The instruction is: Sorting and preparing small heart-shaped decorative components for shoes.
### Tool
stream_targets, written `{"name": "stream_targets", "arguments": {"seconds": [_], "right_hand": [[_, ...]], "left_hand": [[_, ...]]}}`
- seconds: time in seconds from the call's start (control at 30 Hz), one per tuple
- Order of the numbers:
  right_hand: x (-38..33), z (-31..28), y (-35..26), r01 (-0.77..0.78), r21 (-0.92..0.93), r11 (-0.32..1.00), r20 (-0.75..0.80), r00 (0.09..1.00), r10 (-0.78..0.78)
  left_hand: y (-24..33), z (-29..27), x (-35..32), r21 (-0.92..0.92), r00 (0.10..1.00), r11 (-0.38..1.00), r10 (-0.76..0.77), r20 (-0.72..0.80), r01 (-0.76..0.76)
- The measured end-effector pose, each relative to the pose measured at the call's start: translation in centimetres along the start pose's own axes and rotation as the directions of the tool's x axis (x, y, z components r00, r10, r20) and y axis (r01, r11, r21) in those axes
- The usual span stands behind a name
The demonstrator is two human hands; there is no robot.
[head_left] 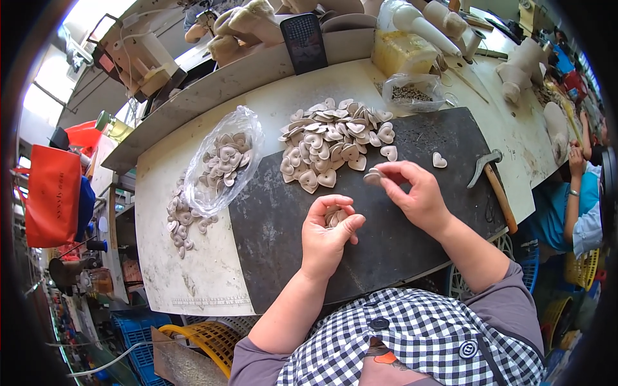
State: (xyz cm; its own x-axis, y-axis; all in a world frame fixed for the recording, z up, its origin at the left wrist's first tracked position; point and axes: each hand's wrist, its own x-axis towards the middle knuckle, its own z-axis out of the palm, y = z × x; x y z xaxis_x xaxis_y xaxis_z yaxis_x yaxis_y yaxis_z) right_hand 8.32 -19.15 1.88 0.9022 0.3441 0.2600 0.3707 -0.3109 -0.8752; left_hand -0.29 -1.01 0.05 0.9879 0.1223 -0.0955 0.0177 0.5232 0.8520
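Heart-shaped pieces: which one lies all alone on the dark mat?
The pale heart-shaped piece to the right of the big heap of hearts, near the wooden-handled hammer. It touches no other heart; the rest lie piled together.

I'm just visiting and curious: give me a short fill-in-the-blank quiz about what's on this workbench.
1. The pale pieces in the big pile are shaped like ____.
2. The right hand pinches one piece over a dark ____ on the bench.
3. The left hand cups a few pieces in its ____.
4. At the mat's right edge lies a ____ with a wooden handle.

Missing words: hearts; mat; palm; hammer
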Motion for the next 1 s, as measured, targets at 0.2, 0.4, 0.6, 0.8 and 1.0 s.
{"name": "stream_targets", "arguments": {"seconds": [0.2, 0.4, 0.6, 0.8, 1.0], "right_hand": [[-3.2, 1.7, -1.8, -0.13, 0.463, 0.877, 0.216, 0.976, 0.03], [3.1, -0.9, 0.2, 0.242, -0.22, 0.945, -0.068, 0.963, -0.263], [7.4, -2.9, 4.6, 0.033, -0.396, 0.918, 0.088, 0.996, 0.002], [6.6, -2.8, 5.6, 0.146, -0.379, 0.914, -0.052, 0.982, -0.179], [6.9, -2.5, 3.9, 0.037, -0.321, 0.946, 0.022, 0.999, -0.031]], "left_hand": [[-0.5, -0.1, -0.1, 0.183, 0.993, 0.977, 0.098, 0.062, -0.108], [0.0, -0.3, -0.1, -0.034, 0.996, 0.997, 0.072, -0.053, -0.073], [-0.2, -0.6, 0.1, 0.048, 0.994, 0.996, 0.073, 0.076, -0.077], [-0.4, 0.0, 0.2, 0.192, 0.993, 0.977, 0.072, 0.097, -0.09], [-0.4, -0.3, 0.0, 0.204, 0.996, 0.975, 0.08, 0.029, -0.084]]}}
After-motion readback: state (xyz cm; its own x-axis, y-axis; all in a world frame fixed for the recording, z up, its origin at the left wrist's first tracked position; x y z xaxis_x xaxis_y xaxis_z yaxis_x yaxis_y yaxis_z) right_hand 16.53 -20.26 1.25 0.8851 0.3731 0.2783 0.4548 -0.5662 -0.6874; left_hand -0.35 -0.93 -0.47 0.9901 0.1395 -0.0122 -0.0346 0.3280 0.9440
